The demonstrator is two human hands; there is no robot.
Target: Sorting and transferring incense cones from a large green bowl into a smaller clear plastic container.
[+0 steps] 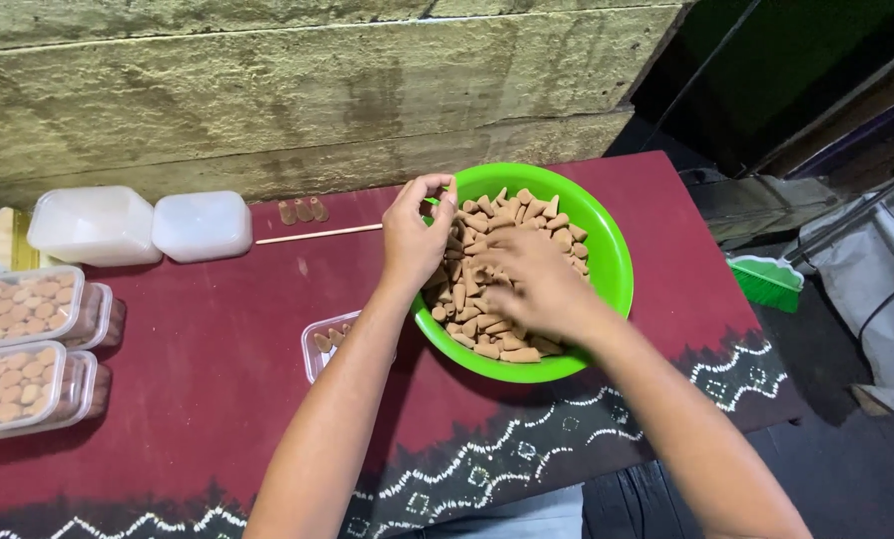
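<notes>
Head view: bench (218, 389) under a maroon cloth with a white-patterned border along the near edge. A green bowl (607, 260) sits toward the far right corner, heaped with tan cone-shaped pieces (507, 215).

Right hand (537, 284) lies down in the heap, blurred; I cannot tell whether its grip is closed on any pieces. Left hand (412, 235) is at the bowl's left rim, fingertips pinched together, apparently on a single piece, though the piece itself is too small to confirm.

Risk, bowl: it stands near the right edge; a sideways push from the right hand could slide it on the cloth.

Risk, filled lidded boxes (23, 339), stacked at the left edge: well apart from both hands, low concern.

Risk, small open tray (329, 339), half hidden under the left forearm at the bowl's near-left side: the arm could knock it and scatter its few pieces.

Risk, pinched piece: a light fingertip grip could drop it onto the cloth.

Thin stick (317, 235) and three loose pieces (302, 211) lie near the far edge, untouched.
</notes>
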